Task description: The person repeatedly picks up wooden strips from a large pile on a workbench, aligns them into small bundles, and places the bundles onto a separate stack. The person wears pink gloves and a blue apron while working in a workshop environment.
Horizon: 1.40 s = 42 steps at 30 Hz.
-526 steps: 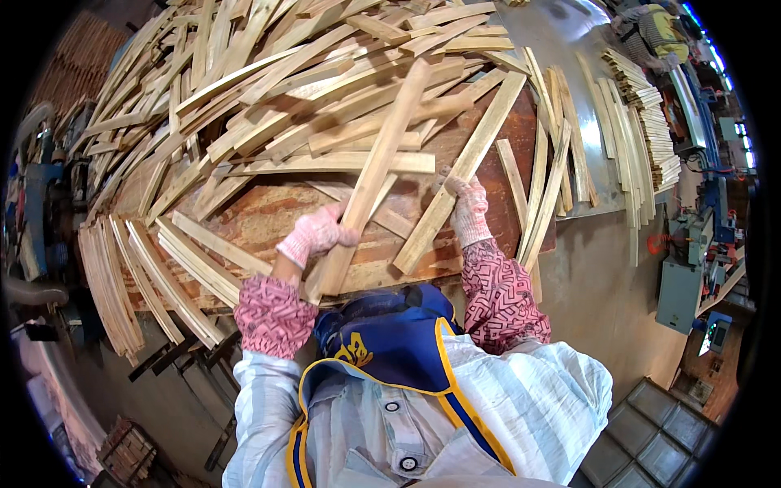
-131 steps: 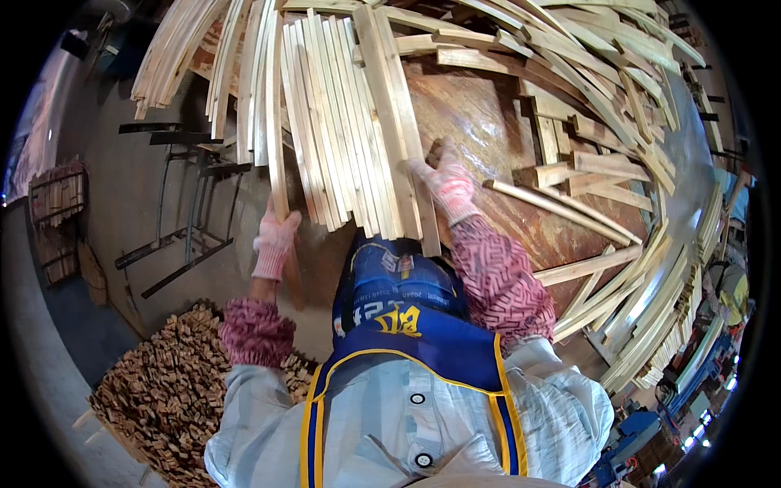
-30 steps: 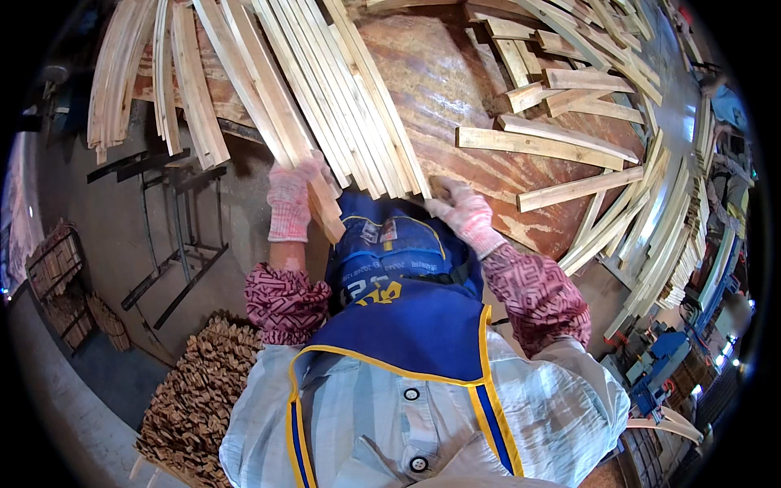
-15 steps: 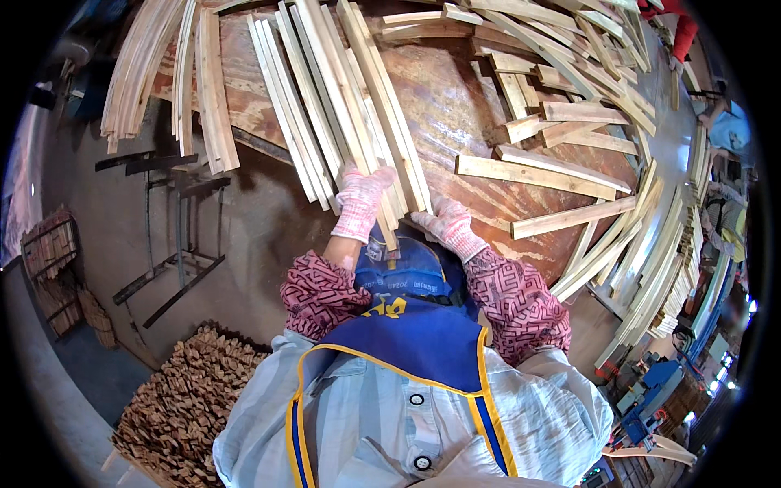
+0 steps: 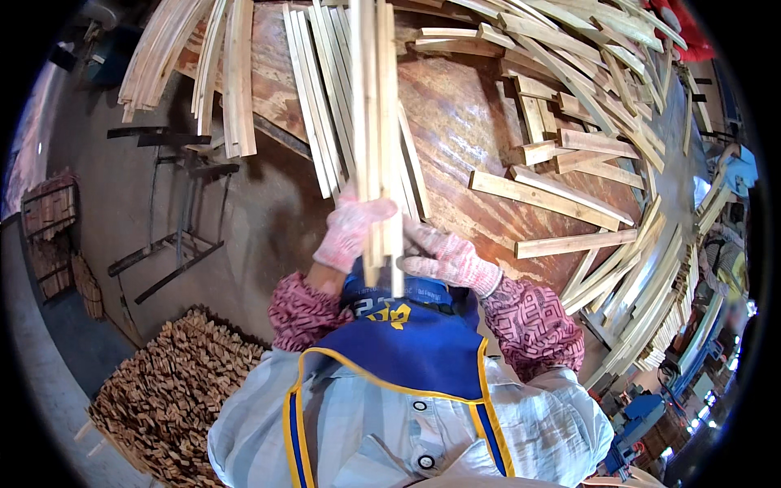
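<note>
a woodworking shop: wooden strips [image 5: 374,146], blue machine [image 5: 643,408]

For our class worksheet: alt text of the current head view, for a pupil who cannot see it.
A person's gloved left hand grips a bundle of pale wooden strips, with the gloved right hand at its right side. On the worktable lie rows of strips at left and jumbled strips at right. A heap of wood pieces is at lower left.

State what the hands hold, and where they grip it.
Wooden strips, near their closer ends: the left hand grips them, the right hand is at their right side.
</note>
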{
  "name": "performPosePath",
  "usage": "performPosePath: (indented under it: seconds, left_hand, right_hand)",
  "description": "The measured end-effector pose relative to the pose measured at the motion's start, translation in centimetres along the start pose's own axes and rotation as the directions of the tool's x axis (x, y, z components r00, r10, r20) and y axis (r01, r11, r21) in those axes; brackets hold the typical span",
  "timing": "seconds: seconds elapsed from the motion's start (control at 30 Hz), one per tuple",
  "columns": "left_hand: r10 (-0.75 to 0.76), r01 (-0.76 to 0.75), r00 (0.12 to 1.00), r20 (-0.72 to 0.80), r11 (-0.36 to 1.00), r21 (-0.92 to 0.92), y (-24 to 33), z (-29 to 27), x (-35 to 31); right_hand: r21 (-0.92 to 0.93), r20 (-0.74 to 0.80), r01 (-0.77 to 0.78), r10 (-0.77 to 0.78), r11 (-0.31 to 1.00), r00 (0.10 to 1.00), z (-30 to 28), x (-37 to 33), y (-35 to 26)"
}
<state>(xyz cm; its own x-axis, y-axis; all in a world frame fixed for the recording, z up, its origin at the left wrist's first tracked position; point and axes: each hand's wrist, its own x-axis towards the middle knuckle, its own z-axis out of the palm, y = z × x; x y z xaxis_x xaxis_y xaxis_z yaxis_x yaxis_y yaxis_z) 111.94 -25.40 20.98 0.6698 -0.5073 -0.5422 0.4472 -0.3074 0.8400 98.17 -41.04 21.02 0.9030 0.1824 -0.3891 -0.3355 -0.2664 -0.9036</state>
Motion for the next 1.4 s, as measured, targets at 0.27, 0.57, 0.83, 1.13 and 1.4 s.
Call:
performPosePath:
  seconds: [0.27,0.57,0.83,1.13,1.4]
  left_hand:
    - [-0.007,-0.059,0.978,-0.209,0.950,-0.307,-7.0,-12.2,-1.8]
    - [-0.117,0.077,0.990,-0.078,0.917,-0.392,-9.9,-15.2,5.3]
    - [-0.079,0.063,0.993,-0.092,0.984,-0.166,-3.4,-18.7,15.3]
    - [0.292,0.064,0.909,-0.297,0.607,0.792,-0.9,-10.8,13.2]
    - [0.146,0.201,0.946,-0.289,0.437,0.877,0.1,-5.2,13.6]
  right_hand:
    - [0.427,-0.585,-0.193,0.432,0.884,0.686,-4.3,4.4,8.3]
    - [-0.260,-0.516,-0.539,0.356,0.801,0.779,-1.7,11.8,2.0]
    - [-0.428,-0.610,-0.626,0.303,0.652,0.732,-1.6,16.6,-0.2]
    - [-0.351,-0.478,-0.651,0.469,0.673,0.742,-3.1,16.8,-1.5]
    - [-0.513,-0.574,-0.560,0.225,0.651,0.787,-1.2,17.2,-0.2]
